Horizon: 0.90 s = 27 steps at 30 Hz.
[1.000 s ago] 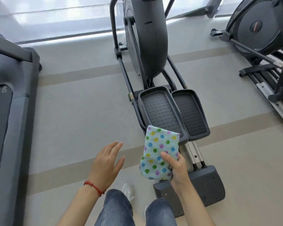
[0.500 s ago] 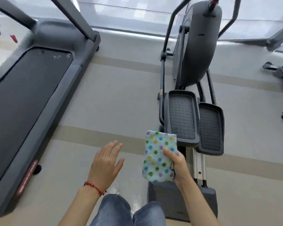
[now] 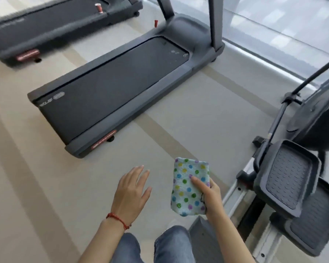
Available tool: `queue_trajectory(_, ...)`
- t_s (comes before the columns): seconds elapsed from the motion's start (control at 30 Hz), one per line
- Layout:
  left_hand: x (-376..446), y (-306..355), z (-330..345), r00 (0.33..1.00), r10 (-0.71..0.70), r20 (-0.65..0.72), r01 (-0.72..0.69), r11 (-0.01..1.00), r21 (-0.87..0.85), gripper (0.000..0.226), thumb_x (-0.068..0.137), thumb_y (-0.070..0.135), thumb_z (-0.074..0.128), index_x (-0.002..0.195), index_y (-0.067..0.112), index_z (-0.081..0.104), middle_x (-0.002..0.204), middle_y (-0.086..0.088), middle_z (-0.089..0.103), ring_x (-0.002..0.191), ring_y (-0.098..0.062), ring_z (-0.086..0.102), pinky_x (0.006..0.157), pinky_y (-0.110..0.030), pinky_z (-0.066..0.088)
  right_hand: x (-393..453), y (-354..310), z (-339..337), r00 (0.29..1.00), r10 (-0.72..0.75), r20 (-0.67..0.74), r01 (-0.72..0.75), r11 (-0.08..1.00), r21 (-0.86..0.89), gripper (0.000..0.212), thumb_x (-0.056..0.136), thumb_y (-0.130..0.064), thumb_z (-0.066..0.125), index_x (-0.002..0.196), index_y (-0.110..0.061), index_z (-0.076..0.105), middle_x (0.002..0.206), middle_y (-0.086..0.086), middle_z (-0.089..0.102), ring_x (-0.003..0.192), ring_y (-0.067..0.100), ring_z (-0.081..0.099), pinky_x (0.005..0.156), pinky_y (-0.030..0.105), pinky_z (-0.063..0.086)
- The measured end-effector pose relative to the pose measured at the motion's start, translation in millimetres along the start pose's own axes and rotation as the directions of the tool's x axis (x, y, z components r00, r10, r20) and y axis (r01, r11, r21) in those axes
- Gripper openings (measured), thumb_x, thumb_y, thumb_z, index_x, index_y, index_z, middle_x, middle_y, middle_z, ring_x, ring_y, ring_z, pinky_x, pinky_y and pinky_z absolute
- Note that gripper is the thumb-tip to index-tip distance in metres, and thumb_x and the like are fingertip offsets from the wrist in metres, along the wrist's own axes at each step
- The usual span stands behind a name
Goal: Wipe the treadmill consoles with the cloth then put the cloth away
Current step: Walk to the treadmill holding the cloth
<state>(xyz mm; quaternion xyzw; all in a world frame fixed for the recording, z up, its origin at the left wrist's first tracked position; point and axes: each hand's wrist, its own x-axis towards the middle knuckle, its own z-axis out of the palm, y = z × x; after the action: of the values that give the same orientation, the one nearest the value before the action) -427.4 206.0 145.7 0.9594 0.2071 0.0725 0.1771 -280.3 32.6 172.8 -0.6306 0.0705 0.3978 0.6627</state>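
A folded pale blue cloth (image 3: pixel 188 185) with coloured dots stands upright in my right hand (image 3: pixel 210 194), which grips it with the thumb across its front. My left hand (image 3: pixel 131 192) hovers beside it, fingers straight and spread, holding nothing; a red string bracelet circles that wrist. A dark grey treadmill (image 3: pixel 112 92) lies ahead, its belt running away toward two uprights at the top. A second treadmill (image 3: pixel 51 25) sits farther off at the upper left. No console is in view.
An elliptical trainer (image 3: pixel 292 177) with two ribbed foot pedals stands close on my right. Beige floor with darker stripes stretches between the machines. A bright window wall runs along the upper right. My jeans-clad legs show at the bottom.
My view has swung left: the elliptical slid to the right edge and the treadmills came to the centre. Both hands keep the same pose, the cloth still held.
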Motion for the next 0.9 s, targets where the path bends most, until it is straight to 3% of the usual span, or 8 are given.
queue_trajectory(0.33, -133, -132, -63, 0.929, -0.339, -0.149, 0.337, 0.941, -0.041, 0.065, 0.101, 0.043, 0.015, 0.113, 0.001, 0.063, 0.118, -0.018, 0.061, 0.113, -0.025, 0.044, 0.095, -0.034, 0.031, -43, 68, 177, 0.962, 0.127, 0.24, -0.046, 0.948, -0.315, 0.019, 0.078, -0.014, 0.07, 0.093, -0.005, 0.064, 0.082, 0.012, 0.074, 0.073, 0.029, 0.071, 0.061, 0.035, 0.058)
queue_trajectory(0.43, -179, -175, -78, 0.886, -0.43, -0.174, 0.428, 0.902, -0.054, 0.064, 0.101, 0.043, 0.016, 0.113, 0.001, 0.063, 0.118, -0.019, 0.061, 0.112, -0.027, 0.046, 0.095, -0.036, 0.034, -60, 100, 231, 0.942, 0.17, 0.29, -0.045, 0.919, -0.392, 0.026, 0.076, -0.017, 0.07, 0.097, -0.003, 0.063, 0.086, 0.015, 0.073, 0.076, 0.032, 0.07, 0.061, 0.036, 0.057)
queue_trajectory(0.57, -238, -225, -95, 0.819, -0.546, -0.176, 0.546, 0.836, -0.054, 0.063, 0.101, 0.042, 0.017, 0.115, 0.001, 0.062, 0.119, -0.019, 0.061, 0.109, -0.033, 0.056, 0.09, -0.044, 0.05, -79, 140, 299, 0.905, 0.236, 0.354, -0.046, 0.881, -0.47, 0.018, 0.08, -0.014, 0.068, 0.093, -0.003, 0.063, 0.084, 0.014, 0.073, 0.074, 0.031, 0.07, 0.059, 0.035, 0.057)
queue_trajectory(0.9, -292, -322, -135, 0.673, -0.722, -0.161, 0.726, 0.687, -0.044, 0.066, 0.101, 0.042, 0.013, 0.115, 0.002, 0.062, 0.119, -0.019, 0.06, 0.109, -0.036, 0.057, 0.088, -0.051, 0.049, -79, 176, 436, 0.849, 0.302, 0.434, 0.018, 0.803, -0.595, 0.015, 0.08, -0.016, 0.069, 0.09, -0.007, 0.063, 0.082, 0.01, 0.073, 0.072, 0.026, 0.071, 0.056, 0.032, 0.054)
